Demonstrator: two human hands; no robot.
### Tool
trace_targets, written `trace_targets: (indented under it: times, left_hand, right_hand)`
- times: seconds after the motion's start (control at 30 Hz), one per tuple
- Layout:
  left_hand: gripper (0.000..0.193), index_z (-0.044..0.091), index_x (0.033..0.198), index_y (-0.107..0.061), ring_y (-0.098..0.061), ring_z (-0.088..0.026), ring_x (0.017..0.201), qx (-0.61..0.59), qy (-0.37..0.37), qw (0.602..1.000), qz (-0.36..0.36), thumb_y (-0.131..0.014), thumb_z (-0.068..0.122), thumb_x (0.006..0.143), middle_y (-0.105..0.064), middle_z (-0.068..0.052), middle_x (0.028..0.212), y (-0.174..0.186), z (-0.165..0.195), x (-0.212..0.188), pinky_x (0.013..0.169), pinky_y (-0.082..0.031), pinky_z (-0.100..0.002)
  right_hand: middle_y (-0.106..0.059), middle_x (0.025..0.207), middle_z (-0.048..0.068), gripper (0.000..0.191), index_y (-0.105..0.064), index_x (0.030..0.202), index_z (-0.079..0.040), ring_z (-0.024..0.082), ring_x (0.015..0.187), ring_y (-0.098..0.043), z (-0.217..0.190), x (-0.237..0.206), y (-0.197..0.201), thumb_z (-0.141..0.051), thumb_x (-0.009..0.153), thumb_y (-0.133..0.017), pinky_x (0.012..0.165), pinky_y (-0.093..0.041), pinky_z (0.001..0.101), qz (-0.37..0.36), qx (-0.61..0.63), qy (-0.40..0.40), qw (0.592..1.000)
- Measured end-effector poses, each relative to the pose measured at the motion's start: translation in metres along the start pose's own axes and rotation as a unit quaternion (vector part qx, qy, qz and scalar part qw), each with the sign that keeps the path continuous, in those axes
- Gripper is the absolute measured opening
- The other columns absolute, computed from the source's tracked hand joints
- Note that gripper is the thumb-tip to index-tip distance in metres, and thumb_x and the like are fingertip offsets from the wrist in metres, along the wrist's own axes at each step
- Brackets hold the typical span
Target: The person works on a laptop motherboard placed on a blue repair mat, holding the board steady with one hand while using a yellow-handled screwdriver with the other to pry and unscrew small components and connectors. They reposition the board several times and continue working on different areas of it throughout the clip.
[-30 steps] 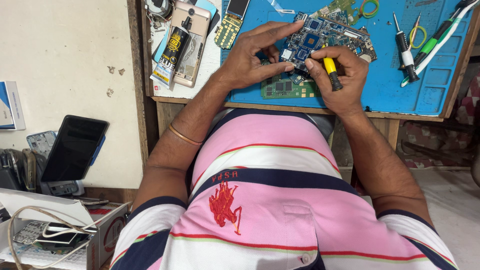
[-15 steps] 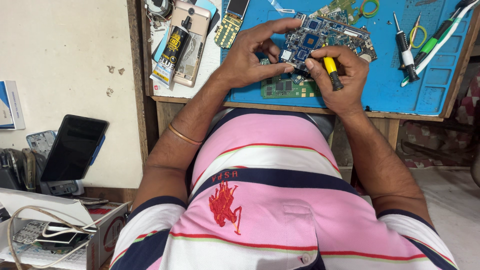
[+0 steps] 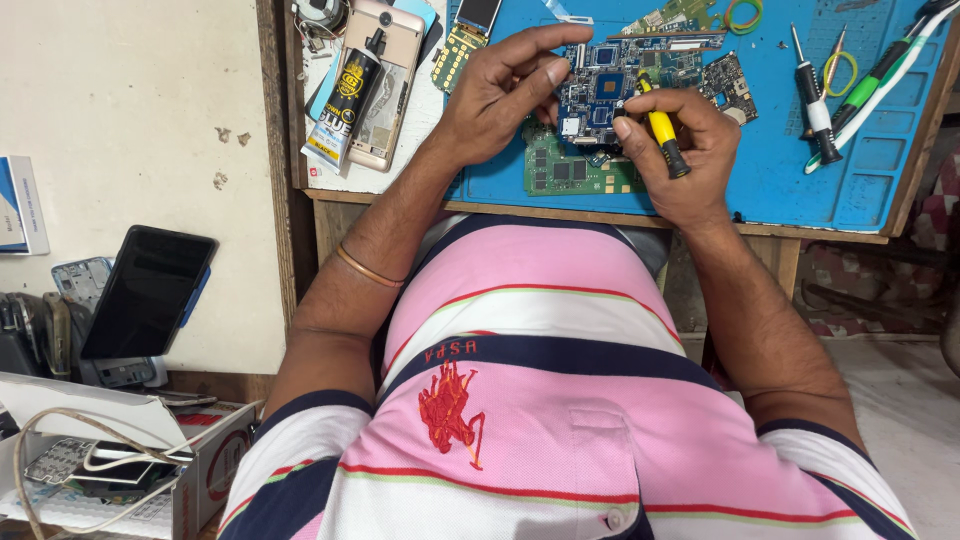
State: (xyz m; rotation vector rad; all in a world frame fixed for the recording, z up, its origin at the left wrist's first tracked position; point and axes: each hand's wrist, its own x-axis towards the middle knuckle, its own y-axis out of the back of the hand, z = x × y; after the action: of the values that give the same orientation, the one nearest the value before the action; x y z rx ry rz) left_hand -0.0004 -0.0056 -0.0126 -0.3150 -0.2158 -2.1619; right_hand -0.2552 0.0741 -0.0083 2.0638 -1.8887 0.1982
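Almost nothing moves versus a second ago: both our hands sit in the same place, so we read this as steady fine work on one spot, not a reposition.

Largest first. Pale plaster wall (image 3: 130,120) on our left, pale floor (image 3: 900,420) on our right. Worn wooden bench (image 3: 300,190) ahead, topped by a blue rubber repair mat with moulded compartments (image 3: 790,180).

On the mat, at the near edge: the blue circuit board with square chips (image 3: 605,85), lying partly over a green circuit board (image 3: 570,172).

Our left hand (image 3: 495,95) pins the blue board, fingers spread and curled onto its left edge, thumb beside it. Our right hand (image 3: 680,150) is closed in a pen grip round the yellow-handled precision screwdriver (image 3: 662,135), tip down on the board; exact contact point hidden by the fingers.

Mat's right side: black-and-white screwdriver (image 3: 812,105), green-handled tool (image 3: 880,70), well apart from the hands. Left of the mat: black glue tube (image 3: 345,95) lying on a gold phone back (image 3: 385,85).

By the wall, low on our left: black phone screen propped upright (image 3: 148,292), open cardboard box with a white cable (image 3: 120,470).
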Motion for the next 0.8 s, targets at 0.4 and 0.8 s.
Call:
trace_targets:
  times: [0.4,0.8]
  left_hand:
    - [0.020,0.004,0.123,-0.066,-0.071,-0.006,0.076,0.022,-0.012,0.999,0.025,-0.063,0.021,0.114,-0.070,-0.002,0.088,0.002,-0.006,0.002,0.067,-0.063,-0.022]
    - [0.039,0.014,0.150,-0.059,-0.071,-0.004,0.076,0.037,0.024,0.999,0.030,-0.070,0.024,0.114,-0.074,-0.008,0.102,-0.005,0.009,0.000,0.066,-0.064,-0.020]
  right_hand:
    - [-0.070,0.104,0.009,0.015,-0.070,0.117,0.001,0.008,0.085,-0.067,-0.001,0.000,0.001,-0.003,0.105,-0.078,0.071,-0.054,0.0192,-0.029,-0.025,-0.019,0.999]
    - [-0.070,0.102,0.007,0.014,-0.070,0.117,0.000,0.007,0.084,-0.066,-0.003,0.000,0.001,-0.002,0.106,-0.078,0.073,-0.054,0.0198,-0.005,0.042,-0.044,0.998]
